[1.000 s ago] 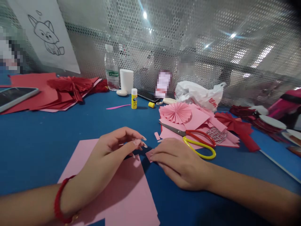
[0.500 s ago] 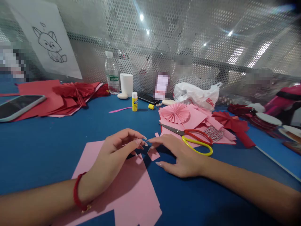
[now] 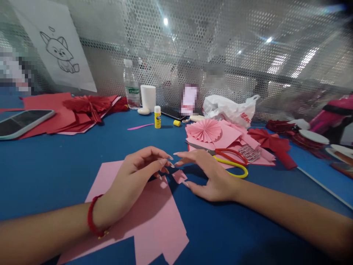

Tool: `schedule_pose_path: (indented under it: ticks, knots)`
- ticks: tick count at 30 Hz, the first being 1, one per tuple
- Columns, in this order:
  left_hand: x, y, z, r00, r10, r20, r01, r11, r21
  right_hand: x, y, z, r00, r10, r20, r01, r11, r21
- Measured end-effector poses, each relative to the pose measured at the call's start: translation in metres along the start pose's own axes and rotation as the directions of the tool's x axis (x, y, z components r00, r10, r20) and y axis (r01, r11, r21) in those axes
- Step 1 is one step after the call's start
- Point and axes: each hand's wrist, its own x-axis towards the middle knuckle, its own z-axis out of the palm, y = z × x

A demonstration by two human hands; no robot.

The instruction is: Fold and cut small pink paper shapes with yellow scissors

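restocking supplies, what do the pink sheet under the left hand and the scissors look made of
Pink sheet: matte craft paper, it seems, thin with clean cut edges. Scissors: dull grey metal blades; the glossy red and yellow handles look plastic.

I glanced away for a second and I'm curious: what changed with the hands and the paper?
The right hand lifted off the small pink scrap and spread its fingers; the scrap now lies uncovered by its thumb. The left hand stayed curled over the pink sheet; the scissors did not move.
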Motion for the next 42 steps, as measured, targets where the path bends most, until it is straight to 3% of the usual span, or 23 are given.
schedule_pose_path:
  ticks: [2,9,21,24,27,30,38,42]
  knots:
    - [0.001,-0.001,0.0,1.0,-0.018,0.001,0.018,1.0,-0.011,0.0,-0.001,0.0,0.999,-0.012,-0.038,0.011,1.0,-0.026]
    - [0.002,-0.005,-0.003,0.993,-0.117,-0.019,0.115,0.99,-0.084,0.003,0.0,0.004,0.996,0.088,0.01,-0.088,0.995,-0.048]
    - [0.005,-0.007,-0.001,0.994,-0.095,-0.05,0.09,0.991,-0.096,0.003,0.004,0.007,0.964,0.265,0.017,-0.262,0.939,0.223]
    - [0.004,-0.004,0.001,0.997,-0.082,0.014,0.082,0.996,-0.03,0.006,-0.001,0.007,0.931,0.362,-0.049,-0.315,0.863,0.394]
    - [0.0,0.001,0.004,0.99,-0.039,0.135,0.025,0.995,0.098,0.01,-0.011,0.009,0.878,0.476,-0.054,-0.325,0.674,0.664]
    - [-0.006,0.004,0.005,0.966,0.03,0.256,-0.096,0.963,0.251,0.012,-0.021,0.014,0.852,0.524,-0.003,-0.321,0.525,0.788]
    - [-0.009,-0.003,0.004,0.938,0.07,0.339,-0.196,0.915,0.353,0.009,-0.028,0.021,0.885,0.466,-0.015,-0.304,0.6,0.74]
    - [-0.007,-0.003,0.003,0.936,0.111,0.334,-0.244,0.89,0.386,0.009,-0.027,0.019,0.88,0.474,0.016,-0.327,0.581,0.745]
